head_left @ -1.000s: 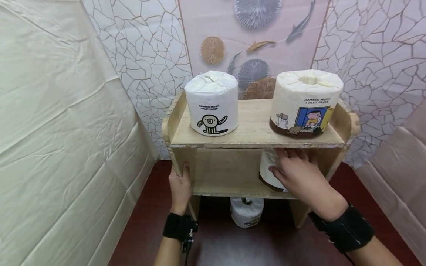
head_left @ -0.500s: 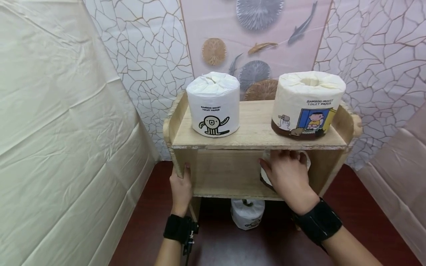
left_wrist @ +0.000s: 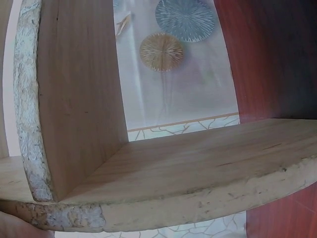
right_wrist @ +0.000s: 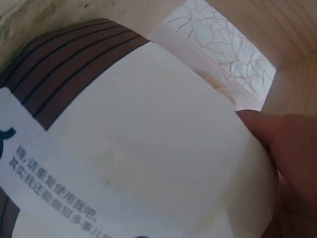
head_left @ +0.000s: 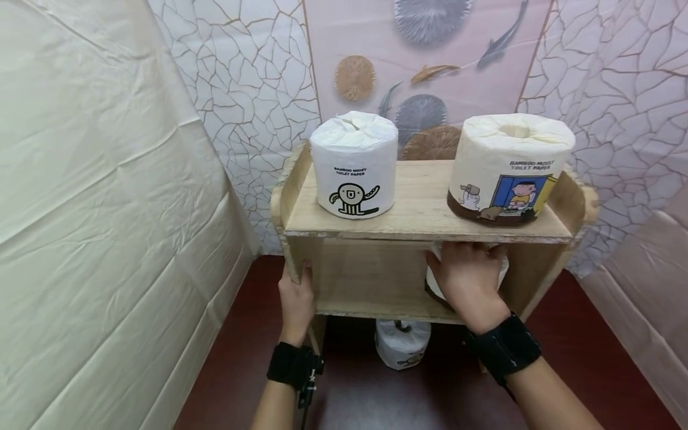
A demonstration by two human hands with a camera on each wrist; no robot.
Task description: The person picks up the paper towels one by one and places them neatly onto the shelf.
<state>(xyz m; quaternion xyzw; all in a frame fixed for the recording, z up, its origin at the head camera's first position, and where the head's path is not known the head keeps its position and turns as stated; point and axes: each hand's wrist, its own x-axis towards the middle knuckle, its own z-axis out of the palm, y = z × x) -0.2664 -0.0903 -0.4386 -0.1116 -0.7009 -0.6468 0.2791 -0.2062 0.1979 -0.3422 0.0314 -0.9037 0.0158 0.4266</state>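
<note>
We see the right hand [head_left: 473,275] inside the middle level of a wooden shelf unit [head_left: 421,179], holding a paper-wrapped roll [right_wrist: 163,129]. Its fingers reach over the roll's top and its thumb lies along the side; in the right wrist view we find the thumb pressed to the wrapper's edge. That roll stands on the middle board, near the right side of the unit, its brown-striped end at the bottom, and the hand covers much of it from above. We see the left hand [head_left: 297,298] gripping the front edge of the left side panel [head_left: 309,248], thumb on the inner face; the left wrist view gives us only a sliver of this hand.

On the top board we count two more upright rolls, well apart: a white roll [head_left: 355,167] with a black cartoon figure at the left, and a cream roll [head_left: 507,170] with a colourful picture at the right. Beneath the middle board, we see a smaller-looking roll [head_left: 403,343] on the dark red desk [head_left: 365,406]. A black band [head_left: 290,364] circles the left wrist.
</note>
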